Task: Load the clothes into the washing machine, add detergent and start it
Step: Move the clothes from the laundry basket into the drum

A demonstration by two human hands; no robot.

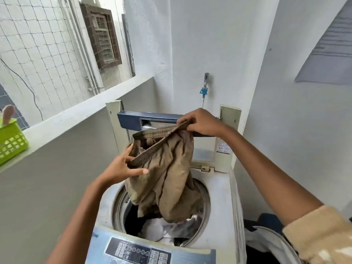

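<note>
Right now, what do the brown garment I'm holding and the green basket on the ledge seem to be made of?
The brown garment looks like soft woven cloth, perhaps cotton, matte: it hangs in loose folds, with a ribbed waistband. The green basket looks like moulded plastic, smooth: a regular grid of holes in its wall.

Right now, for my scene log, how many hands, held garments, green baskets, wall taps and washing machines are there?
Hands: 2 (left hand, right hand)
Brown garment, held: 1
Green basket: 1
Wall tap: 1
Washing machine: 1
Total: 6
</note>
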